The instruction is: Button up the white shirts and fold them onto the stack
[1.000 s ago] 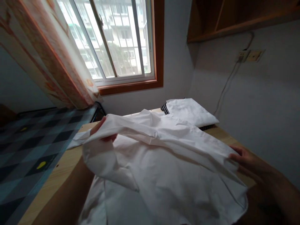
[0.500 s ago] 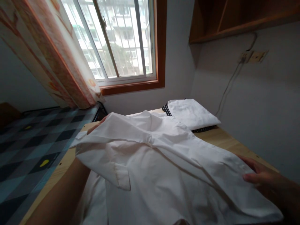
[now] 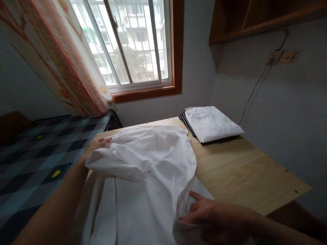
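Observation:
A white shirt [image 3: 153,160] lies spread and wrinkled over the wooden board, its near part running out of the bottom of the view. At the shirt's far left edge, my left hand [image 3: 98,144] is closed on the cloth, the fingers partly covered by a fold. My right hand [image 3: 201,209] grips the shirt's right side at a raised fold near the front. Its thumb and lower fingers are partly hidden by cloth and shadow.
A folded white garment [image 3: 212,124] rests on dark striped cloth [image 3: 187,124] at the back of the wooden board [image 3: 237,170]. To the left is a bed with a checked cover [image 3: 68,143]. A wooden shelf [image 3: 230,34] hangs upper right; a cable [image 3: 252,92] runs down the wall.
My right hand has moved left and inward, drawing the shirt's right part off the board's right side. The raised cloth at left has dropped, and my left hand shows more.

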Demonstrator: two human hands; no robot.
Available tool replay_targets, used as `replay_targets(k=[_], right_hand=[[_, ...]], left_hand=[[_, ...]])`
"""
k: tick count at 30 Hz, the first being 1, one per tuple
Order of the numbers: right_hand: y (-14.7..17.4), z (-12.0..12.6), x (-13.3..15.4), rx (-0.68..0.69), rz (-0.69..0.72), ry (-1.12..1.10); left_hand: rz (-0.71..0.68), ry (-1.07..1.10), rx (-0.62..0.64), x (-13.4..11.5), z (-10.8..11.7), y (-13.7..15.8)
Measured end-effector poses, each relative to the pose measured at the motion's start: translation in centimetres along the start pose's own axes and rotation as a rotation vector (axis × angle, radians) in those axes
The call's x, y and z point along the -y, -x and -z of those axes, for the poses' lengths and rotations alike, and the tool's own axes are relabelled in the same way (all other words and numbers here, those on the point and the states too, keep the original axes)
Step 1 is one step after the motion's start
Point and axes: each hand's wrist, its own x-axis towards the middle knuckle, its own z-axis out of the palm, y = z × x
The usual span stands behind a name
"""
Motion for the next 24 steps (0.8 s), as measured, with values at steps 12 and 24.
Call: replay_targets(k=[12,24], right_hand=[[-1.4,-2.1,-2.7,-0.123,-0.101,0.181],[0.1,-0.7,-3.5,-0.352,-0.137,0.018]], left_hand=[[-0.553,-0.249,0.402,-11.8,-6.6,9.2],[-0.325,0.528,0.758,-14.2,-13.2,14.2]])
